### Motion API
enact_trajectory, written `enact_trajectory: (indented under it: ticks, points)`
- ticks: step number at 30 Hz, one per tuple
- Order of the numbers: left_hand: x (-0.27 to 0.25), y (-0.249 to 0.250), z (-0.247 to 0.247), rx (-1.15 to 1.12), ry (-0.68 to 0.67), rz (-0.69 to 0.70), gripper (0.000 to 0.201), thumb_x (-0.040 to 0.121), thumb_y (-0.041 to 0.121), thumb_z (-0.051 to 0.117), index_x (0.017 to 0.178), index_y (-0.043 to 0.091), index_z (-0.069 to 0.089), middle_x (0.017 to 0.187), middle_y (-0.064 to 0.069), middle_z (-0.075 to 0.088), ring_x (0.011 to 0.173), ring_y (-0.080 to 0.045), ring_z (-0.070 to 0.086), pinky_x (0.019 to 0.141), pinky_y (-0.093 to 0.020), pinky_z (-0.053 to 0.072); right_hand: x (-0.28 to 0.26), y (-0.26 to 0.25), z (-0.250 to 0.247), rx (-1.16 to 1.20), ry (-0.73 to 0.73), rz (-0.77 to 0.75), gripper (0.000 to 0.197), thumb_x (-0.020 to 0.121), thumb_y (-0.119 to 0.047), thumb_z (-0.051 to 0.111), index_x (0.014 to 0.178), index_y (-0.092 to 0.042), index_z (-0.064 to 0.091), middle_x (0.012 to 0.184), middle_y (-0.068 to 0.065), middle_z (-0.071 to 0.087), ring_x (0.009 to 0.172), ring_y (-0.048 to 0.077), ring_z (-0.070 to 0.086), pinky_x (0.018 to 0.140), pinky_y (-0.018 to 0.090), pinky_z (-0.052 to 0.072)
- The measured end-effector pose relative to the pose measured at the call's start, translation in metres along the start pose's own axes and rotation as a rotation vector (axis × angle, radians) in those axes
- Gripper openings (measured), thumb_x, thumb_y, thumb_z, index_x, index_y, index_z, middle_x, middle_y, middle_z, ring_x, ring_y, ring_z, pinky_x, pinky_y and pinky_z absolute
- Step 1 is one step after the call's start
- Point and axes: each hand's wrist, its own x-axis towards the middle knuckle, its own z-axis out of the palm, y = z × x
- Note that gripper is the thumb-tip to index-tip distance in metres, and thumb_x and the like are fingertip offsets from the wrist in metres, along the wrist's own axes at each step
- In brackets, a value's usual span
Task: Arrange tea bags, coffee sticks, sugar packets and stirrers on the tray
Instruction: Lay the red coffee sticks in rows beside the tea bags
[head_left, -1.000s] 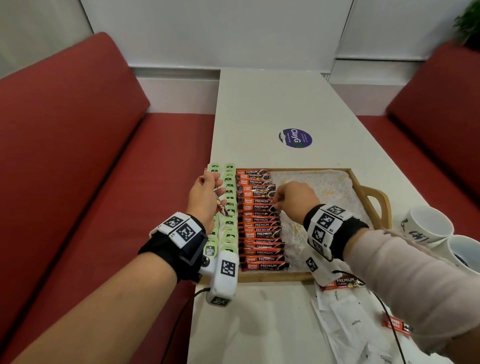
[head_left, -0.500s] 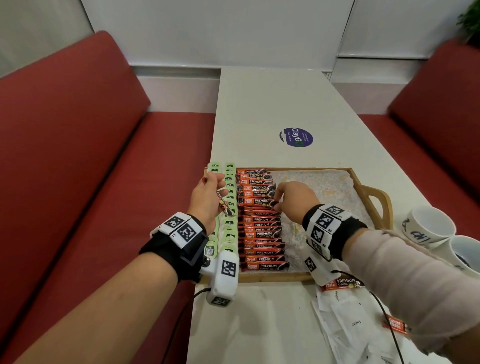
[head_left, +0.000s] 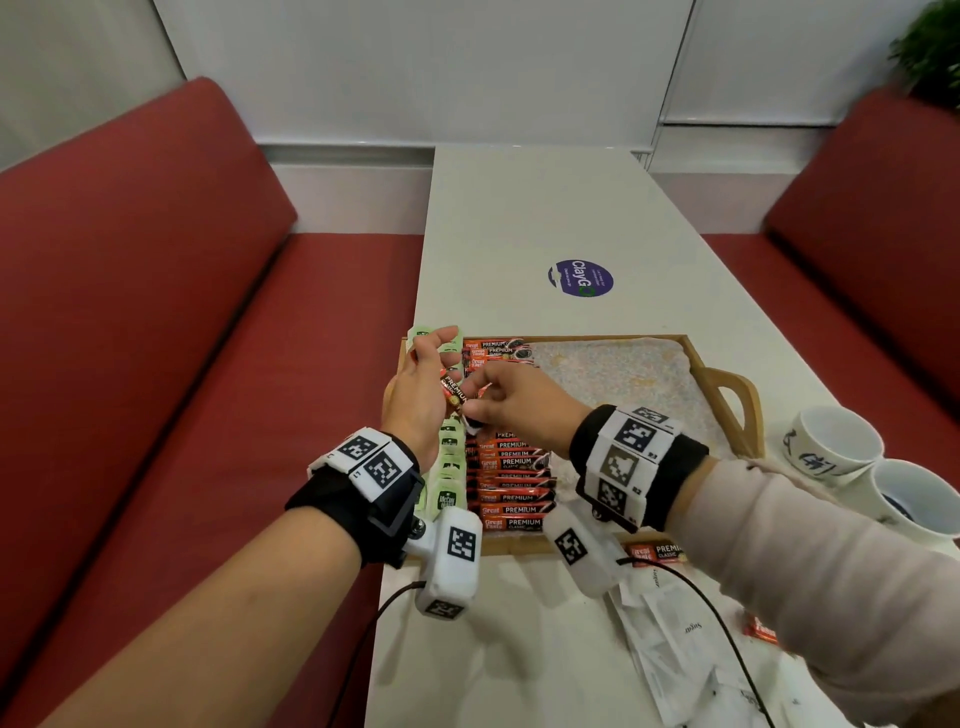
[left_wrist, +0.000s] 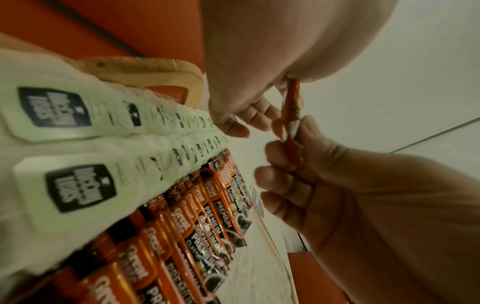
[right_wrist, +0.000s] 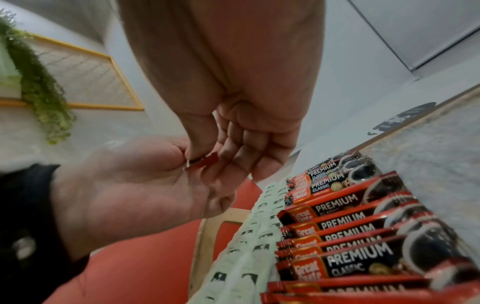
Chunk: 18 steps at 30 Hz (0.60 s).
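A wooden tray (head_left: 695, 358) holds two columns of green tea bags (head_left: 450, 470) along its left side and a column of red coffee sticks (head_left: 511, 499) beside them. Above the tea bags my left hand (head_left: 439, 371) holds a coffee stick (head_left: 454, 389). My right hand (head_left: 474, 411) pinches the near end of that same stick. In the left wrist view the stick (left_wrist: 292, 111) runs between both hands. From the right wrist, only its red end (right_wrist: 205, 163) shows between the fingertips. The tray's right half is bare liner.
Two white cups (head_left: 831, 447) stand right of the tray. White sugar packets (head_left: 670, 623) and loose coffee sticks (head_left: 655, 552) lie on the table near me. A purple sticker (head_left: 581, 278) marks the far tabletop. Red benches flank the table.
My right hand left the coffee stick column, moved left to my left hand, and now pinches the stick held there. My left hand rose slightly.
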Motion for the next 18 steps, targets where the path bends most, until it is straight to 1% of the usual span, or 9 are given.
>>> enact_trajectory:
  ticks: [2, 4, 5, 7, 9, 12, 14, 16, 18]
  points:
    - [-0.002, 0.0, -0.001, 0.037, -0.047, 0.01, 0.037, 0.098, 0.052, 0.028, 0.097, 0.047, 0.065, 0.103, 0.008, 0.059, 0.104, -0.014, 0.056, 0.095, -0.041, 0.048, -0.001, 0.002, -0.006, 0.042, 0.034, 0.017, 0.017, 0.091, -0.003, 0.058, 0.084, -0.017, 0.054, 0.066, 0.001, 0.057, 0.056, 0.013, 0.057, 0.065, 0.024, 0.053]
    - [-0.004, 0.001, -0.002, 0.041, -0.106, 0.009, 0.03, 0.098, 0.049, 0.036, 0.102, 0.04, 0.064, 0.104, 0.009, 0.06, 0.097, -0.011, 0.056, 0.079, -0.029, 0.047, -0.001, 0.006, -0.012, 0.007, 0.084, 0.027, 0.018, 0.09, -0.001, 0.058, 0.083, -0.017, 0.055, 0.064, 0.001, 0.057, 0.056, 0.013, 0.056, 0.07, 0.028, 0.053]
    - [-0.004, 0.0, -0.003, 0.057, -0.122, 0.008, 0.025, 0.097, 0.045, 0.042, 0.102, 0.037, 0.065, 0.105, 0.009, 0.061, 0.093, -0.008, 0.056, 0.072, -0.025, 0.043, -0.002, 0.008, -0.015, -0.032, 0.107, 0.03, 0.017, 0.09, -0.001, 0.058, 0.085, -0.016, 0.056, 0.063, 0.0, 0.058, 0.056, 0.011, 0.056, 0.068, 0.027, 0.051]
    - [-0.003, 0.0, -0.005, 0.13, -0.13, 0.031, 0.012, 0.095, 0.038, 0.052, 0.097, 0.034, 0.064, 0.101, 0.008, 0.062, 0.089, -0.007, 0.055, 0.067, -0.024, 0.041, -0.001, 0.014, -0.021, -0.108, 0.151, 0.036, 0.014, 0.089, -0.002, 0.059, 0.091, -0.016, 0.06, 0.063, -0.002, 0.058, 0.056, 0.008, 0.054, 0.061, 0.019, 0.046]
    - [-0.001, 0.0, -0.007, 0.22, -0.115, 0.077, 0.002, 0.09, 0.031, 0.061, 0.089, 0.032, 0.061, 0.095, 0.005, 0.062, 0.085, -0.01, 0.055, 0.068, -0.026, 0.043, 0.001, 0.02, -0.026, -0.143, 0.204, 0.044, 0.016, 0.089, -0.003, 0.06, 0.091, -0.018, 0.062, 0.067, -0.002, 0.059, 0.059, 0.008, 0.055, 0.063, 0.02, 0.045]
    - [0.006, -0.004, -0.009, 0.4, -0.088, 0.132, 0.013, 0.082, 0.029, 0.071, 0.082, 0.029, 0.058, 0.093, -0.004, 0.063, 0.082, -0.015, 0.056, 0.074, -0.036, 0.047, 0.004, 0.03, -0.031, -0.172, 0.283, 0.074, 0.019, 0.085, -0.003, 0.064, 0.08, -0.022, 0.06, 0.074, 0.0, 0.061, 0.069, 0.015, 0.059, 0.074, 0.029, 0.051]
    - [0.01, -0.005, -0.01, 0.556, -0.102, 0.147, 0.015, 0.08, 0.028, 0.073, 0.078, 0.028, 0.059, 0.084, 0.0, 0.062, 0.077, -0.015, 0.056, 0.071, -0.031, 0.048, 0.004, 0.034, -0.035, -0.204, 0.3, 0.118, 0.015, 0.084, -0.005, 0.068, 0.08, -0.018, 0.061, 0.073, -0.001, 0.062, 0.07, 0.016, 0.06, 0.072, 0.027, 0.051]
    - [0.013, -0.007, -0.011, 0.738, -0.149, 0.149, 0.014, 0.081, 0.026, 0.073, 0.075, 0.028, 0.06, 0.08, 0.003, 0.065, 0.077, -0.014, 0.06, 0.071, -0.026, 0.047, 0.004, 0.038, -0.038, -0.218, 0.29, 0.157, 0.011, 0.082, -0.005, 0.069, 0.081, -0.014, 0.064, 0.075, 0.001, 0.065, 0.073, 0.018, 0.063, 0.075, 0.03, 0.053]
    - [0.014, -0.007, -0.01, 0.901, -0.202, 0.139, 0.015, 0.083, 0.022, 0.07, 0.073, 0.028, 0.061, 0.075, 0.009, 0.065, 0.075, -0.009, 0.06, 0.079, -0.026, 0.047, 0.003, 0.042, -0.04, -0.248, 0.256, 0.196, 0.01, 0.083, -0.005, 0.069, 0.08, -0.013, 0.065, 0.072, -0.001, 0.064, 0.07, 0.015, 0.062, 0.077, 0.029, 0.052]
